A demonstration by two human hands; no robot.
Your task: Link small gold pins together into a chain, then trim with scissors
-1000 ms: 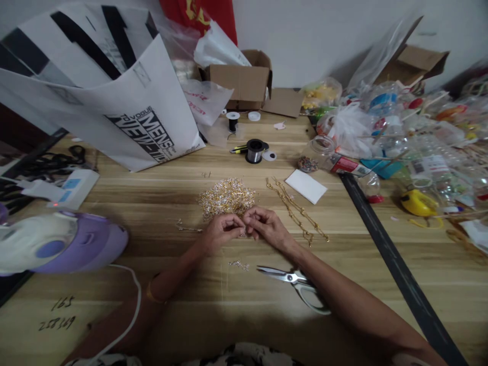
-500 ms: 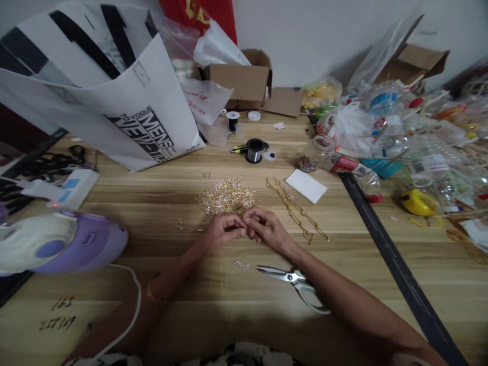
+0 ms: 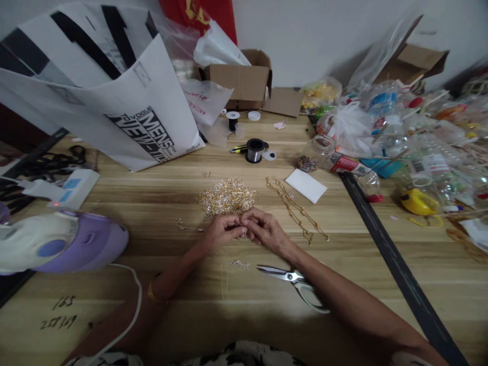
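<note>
My left hand point(image 3: 224, 233) and my right hand point(image 3: 264, 229) meet at the fingertips, both pinched closed over something too small to make out. Just beyond them lies a heap of gold and silver beaded pieces point(image 3: 224, 195). Gold chains point(image 3: 295, 208) stretch across the wood to the right of my right hand. A short beaded strand point(image 3: 190, 229) rests left of my left hand. Nearer to me is a little cluster of silvery bits point(image 3: 239, 264). Scissors point(image 3: 292, 277) lie partly open beside my right forearm, which covers part of a handle.
A wire spool point(image 3: 254, 151), a white card point(image 3: 306, 186) and a jar of beads point(image 3: 310, 157) stand farther back. On the left are a large paper bag point(image 3: 152, 117), a power strip point(image 3: 74, 188) and a purple-white appliance point(image 3: 84, 241). Plastic bottles point(image 3: 423, 162) crowd the right.
My fingertips have shifted very slightly, the right ones a touch to the left. The beads, chains and scissors lie as before.
</note>
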